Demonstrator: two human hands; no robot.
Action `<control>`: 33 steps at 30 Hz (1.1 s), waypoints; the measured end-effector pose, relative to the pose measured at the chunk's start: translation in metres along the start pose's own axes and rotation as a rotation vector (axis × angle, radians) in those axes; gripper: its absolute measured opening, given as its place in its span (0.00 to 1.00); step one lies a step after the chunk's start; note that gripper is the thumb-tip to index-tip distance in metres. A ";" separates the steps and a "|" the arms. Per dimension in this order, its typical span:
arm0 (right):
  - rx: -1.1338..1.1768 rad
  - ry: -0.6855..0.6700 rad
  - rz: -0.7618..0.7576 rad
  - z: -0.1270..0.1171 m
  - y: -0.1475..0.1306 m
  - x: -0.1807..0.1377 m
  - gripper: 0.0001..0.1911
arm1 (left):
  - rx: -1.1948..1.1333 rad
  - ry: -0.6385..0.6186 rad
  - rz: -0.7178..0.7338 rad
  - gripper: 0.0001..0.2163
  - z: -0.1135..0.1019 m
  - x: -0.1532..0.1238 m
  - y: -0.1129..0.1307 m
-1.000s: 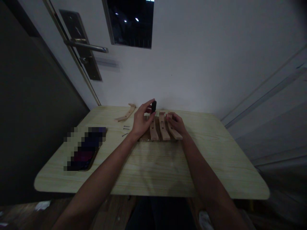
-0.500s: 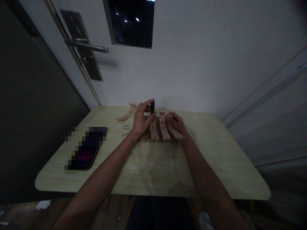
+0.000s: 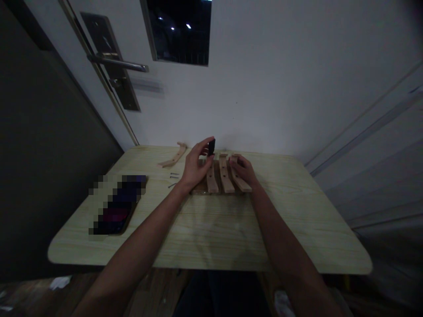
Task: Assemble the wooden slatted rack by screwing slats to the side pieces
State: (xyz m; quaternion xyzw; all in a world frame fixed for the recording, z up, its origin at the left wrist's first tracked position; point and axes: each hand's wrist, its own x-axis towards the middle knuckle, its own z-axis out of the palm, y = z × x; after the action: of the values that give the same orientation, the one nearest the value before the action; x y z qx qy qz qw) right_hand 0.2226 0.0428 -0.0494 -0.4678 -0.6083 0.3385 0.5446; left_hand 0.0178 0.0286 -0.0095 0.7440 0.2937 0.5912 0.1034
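Observation:
A small wooden rack (image 3: pixel 225 179) of three curved slats on a darker base lies at the far middle of the table. My left hand (image 3: pixel 194 165) hovers over its left slat, thumb and fingers pinched on a small black tool handle (image 3: pixel 211 146) held upright. My right hand (image 3: pixel 243 170) rests on the right slat, fingers curled down and pressing on it.
A loose curved wooden slat (image 3: pixel 173 157) lies at the far left of the pale wood table (image 3: pixel 211 229). Three small screws (image 3: pixel 172 178) lie beside my left wrist. A dark phone (image 3: pixel 117 204) lies on the left. A door with a metal handle (image 3: pixel 119 64) stands behind.
The black handle in my left hand has tilted slightly back and forth. Both hands stay where they were on the rack.

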 end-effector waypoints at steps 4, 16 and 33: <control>0.005 0.003 0.016 0.000 0.000 0.000 0.27 | 0.010 0.017 0.009 0.24 0.002 0.001 -0.006; 0.005 -0.010 0.025 -0.001 0.001 0.000 0.23 | -0.054 -0.034 -0.016 0.25 0.000 0.000 -0.003; 0.023 -0.015 0.029 -0.001 0.003 0.000 0.23 | -0.054 0.030 -0.038 0.23 0.002 0.003 -0.005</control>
State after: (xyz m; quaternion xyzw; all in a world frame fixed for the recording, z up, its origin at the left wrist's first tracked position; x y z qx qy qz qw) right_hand 0.2238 0.0441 -0.0518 -0.4678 -0.6016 0.3567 0.5403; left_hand 0.0185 0.0341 -0.0102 0.7263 0.2931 0.6080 0.1300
